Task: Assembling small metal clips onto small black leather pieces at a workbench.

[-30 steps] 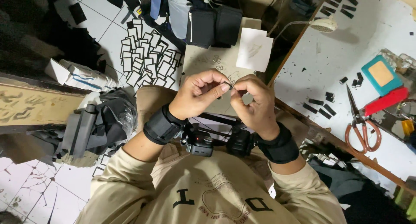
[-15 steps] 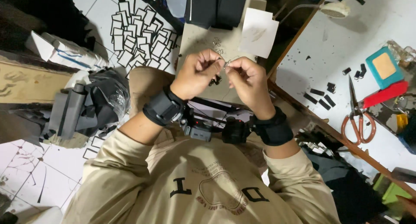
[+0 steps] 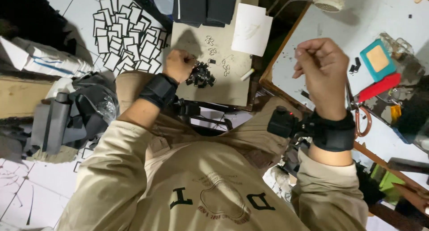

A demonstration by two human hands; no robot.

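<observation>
Left hand (image 3: 178, 65) touching black clip pile (image 3: 201, 75) | right hand (image 3: 322, 68) well apart

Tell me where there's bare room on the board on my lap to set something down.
The board is bare along its near strip, below the black clip pile and chalk stick. It is crowded higher up: wire loops, white paper, with the left hand at the pile.

Matt brown cardboard board (image 3: 232, 86) as landmark. On it: a heap of small black clips (image 3: 201, 75), glossy, apparently metal, and thin wire loops (image 3: 226, 69). At its far edge, a smooth white paper sheet (image 3: 251, 29). Left of it, matt white card pieces (image 3: 123, 39) with black borders. Right of it, metal scissors (image 3: 357, 115) with orange plastic handles.
</observation>
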